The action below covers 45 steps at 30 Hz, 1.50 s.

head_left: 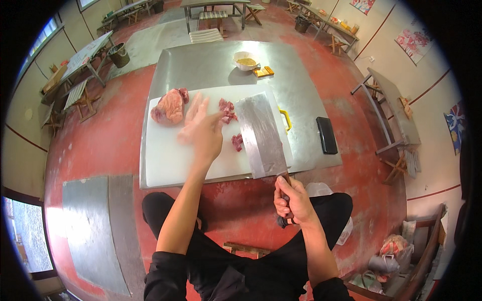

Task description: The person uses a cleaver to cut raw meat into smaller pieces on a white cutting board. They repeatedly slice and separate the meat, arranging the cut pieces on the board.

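Observation:
My right hand point(293, 201) grips the dark handle of a broad cleaver point(262, 135). Its blade slants up over the right side of a white cutting board point(169, 165), covering part of it. Motion blurs my left hand point(205, 129) above the board; its fingers look spread, and I see nothing held in them. Left of that hand lies a large lump of raw meat point(168, 108), with a smaller, darker piece of meat point(183, 95) against its far side. Chopped red meat point(227, 110) sits between the hand and the blade, and a smaller meat piece point(237, 143) is nearer me.
The board rests on a low steel table point(199, 64). Farther back stand a white bowl point(246, 60) of yellowish contents and an orange packet point(263, 71). A yellow handle point(286, 119) shows at the board's right edge; a black rectangular object point(326, 135) lies beyond it.

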Available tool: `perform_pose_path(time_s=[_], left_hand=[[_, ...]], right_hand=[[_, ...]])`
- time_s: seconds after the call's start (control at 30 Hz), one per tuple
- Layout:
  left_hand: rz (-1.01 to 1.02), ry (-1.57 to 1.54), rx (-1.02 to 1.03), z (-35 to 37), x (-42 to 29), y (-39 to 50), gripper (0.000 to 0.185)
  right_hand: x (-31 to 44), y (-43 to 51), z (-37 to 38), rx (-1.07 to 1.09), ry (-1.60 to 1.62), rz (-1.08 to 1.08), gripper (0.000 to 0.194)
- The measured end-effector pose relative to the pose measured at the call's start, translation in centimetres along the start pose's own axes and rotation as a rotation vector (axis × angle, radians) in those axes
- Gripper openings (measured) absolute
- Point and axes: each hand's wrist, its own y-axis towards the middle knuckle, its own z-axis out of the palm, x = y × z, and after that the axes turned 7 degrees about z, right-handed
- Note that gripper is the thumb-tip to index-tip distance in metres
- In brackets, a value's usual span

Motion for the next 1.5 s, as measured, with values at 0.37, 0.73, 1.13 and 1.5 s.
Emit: perform_pose_path(time_s=[0.37, 0.73, 1.13, 1.5], left_hand=[[-0.120, -0.661, -0.068, -1.4, -0.8, 1.0, 0.026], [0.318, 0.481, 0.162, 0.6, -0.6, -2.0, 0.031], [0.037, 0.346, 0.234, -2.9, -1.3, -7.0, 0.027], [0.150, 0.426, 0.185, -1.7, -1.2, -7.7, 0.023]], right_hand=[[-1.4, 0.7, -1.7, 0.120, 0.314, 0.079, 0.039], [-2.6, -3.1, -1.5, -0.137, -0.011, -0.035, 0.038], [-5.3, -4.7, -0.2, -0.432, -0.806, -0.197, 0.044], [-5.6, -4.3, 2.4, -0.538, -1.148, -0.229, 0.040]])
